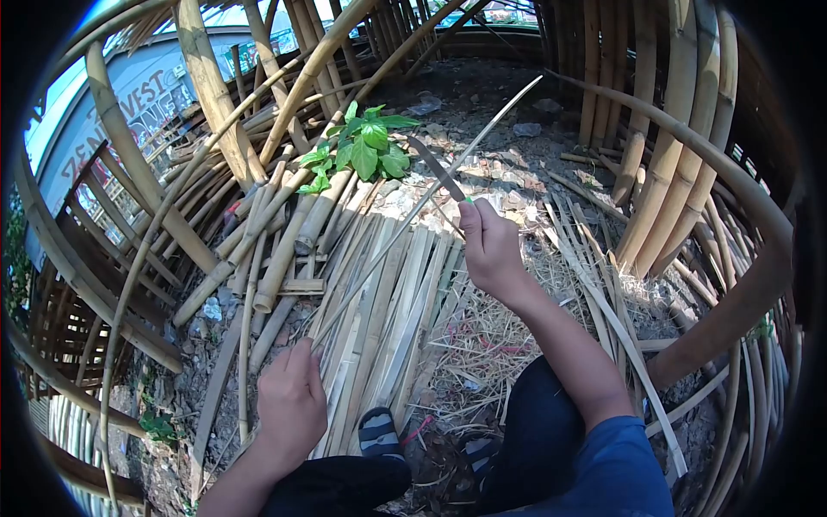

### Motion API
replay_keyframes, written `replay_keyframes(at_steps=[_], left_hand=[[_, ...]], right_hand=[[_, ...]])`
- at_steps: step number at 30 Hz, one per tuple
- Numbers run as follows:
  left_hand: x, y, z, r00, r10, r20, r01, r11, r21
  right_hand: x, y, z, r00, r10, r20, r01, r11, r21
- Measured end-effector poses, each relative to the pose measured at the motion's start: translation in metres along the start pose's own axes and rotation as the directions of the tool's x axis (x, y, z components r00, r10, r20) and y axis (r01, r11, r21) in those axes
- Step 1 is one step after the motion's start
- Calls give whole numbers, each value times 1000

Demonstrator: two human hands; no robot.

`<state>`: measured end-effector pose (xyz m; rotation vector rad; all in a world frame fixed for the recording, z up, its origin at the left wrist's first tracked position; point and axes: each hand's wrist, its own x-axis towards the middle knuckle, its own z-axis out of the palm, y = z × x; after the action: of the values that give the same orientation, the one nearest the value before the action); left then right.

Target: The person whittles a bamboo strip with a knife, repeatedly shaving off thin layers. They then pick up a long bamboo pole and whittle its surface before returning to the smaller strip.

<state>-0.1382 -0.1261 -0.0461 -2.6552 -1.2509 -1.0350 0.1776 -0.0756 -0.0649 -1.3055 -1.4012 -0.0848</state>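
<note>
My left hand (293, 398) is closed around the lower end of a long thin bamboo strip (388, 246), low and left of the middle. From there the strip slants up and away to the right, past my other hand. My right hand (493, 246) grips a knife (441, 175), whose dark blade points up and to the left. A bit of green shows where the blade meets the fist, and most of the handle is hidden. In this view the blade crosses over the strip just above the fist.
Split bamboo slats (366, 336) lie in a row on the ground ahead of my sandalled feet (379, 432). Shavings (482, 349) cover the ground to their right. Bamboo poles (672, 155) stand at both sides, and a leafy plant (366, 148) grows among them.
</note>
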Motion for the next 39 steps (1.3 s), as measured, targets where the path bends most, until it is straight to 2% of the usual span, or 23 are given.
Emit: replay_keyframes(at_steps=[2,3,5,6,8,10,14,15,16,17,18,20,21,22,24,25,28,30,33,35,36,38,39], left_hand=[[0,0,0,1000,1,-4,-1,1000,5],[0,0,0,1000,2,-10,-1,1000,8],[1,0,1,1000,17,-24,-17,1000,11],[1,1,1,999,35,-39,-35,999,14],[-3,0,4,999,31,-23,-31,999,15],[-1,-1,3,999,28,-26,-27,999,21],[-1,1,0,999,44,-13,-44,999,23],[0,0,1,999,38,-20,-38,999,25],[0,0,1,999,40,-22,-40,999,24],[0,-2,1,999,34,-17,-34,999,23],[0,-3,2,1000,29,-10,-28,999,22],[-1,-6,3,1000,24,-9,-24,1000,20],[-1,-6,3,1000,19,-4,-19,1000,18],[-1,-6,3,1000,20,-1,-20,1000,19],[0,-4,3,1000,5,0,-5,1000,17],[1,-4,3,1000,7,1,-7,1000,17],[2,-2,2,1000,-3,27,2,1000,22],[0,-3,2,1000,6,2,-7,1000,14],[1,-4,2,1000,-7,16,7,1000,2],[1,-2,0,1000,-20,9,20,1000,-9],[0,-2,-1,999,-34,11,35,999,-19],[0,0,0,1000,-11,6,11,999,-33],[1,0,0,1000,7,-19,-8,999,-51]], right_hand=[[-2,-7,0,974,-152,-166,161,986,39],[-4,-5,0,975,-152,-165,160,986,40],[-9,4,2,917,-200,-344,236,970,65],[-9,6,5,919,-196,-342,232,971,65],[-4,7,13,999,6,40,-3,997,-82],[-1,7,13,998,-52,42,57,991,-119],[0,3,11,999,29,15,-29,1000,-1],[2,1,9,939,283,196,-333,891,309],[4,-2,6,792,430,433,-609,604,514],[7,-13,-5,690,462,557,-723,454,520],[6,-10,-3,691,462,557,-723,456,519],[3,-3,3,897,356,263,-442,732,519],[0,-3,4,896,356,263,-443,730,520],[-4,-7,3,975,198,102,-221,903,368],[-11,-16,3,968,-233,-98,226,971,-76],[-16,-20,6,948,-304,-93,297,951,-86],[-29,-27,15,894,-447,10,444,885,-138],[-32,-21,26,916,-401,11,398,905,-153],[-33,-20,32,974,-224,43,225,911,-347],[-37,-21,33,860,-502,92,497,782,-377],[-24,-6,28,862,-499,89,493,784,-377],[10,36,15,893,-446,61,369,649,-665],[4,33,21,890,-452,63,375,648,-663]])
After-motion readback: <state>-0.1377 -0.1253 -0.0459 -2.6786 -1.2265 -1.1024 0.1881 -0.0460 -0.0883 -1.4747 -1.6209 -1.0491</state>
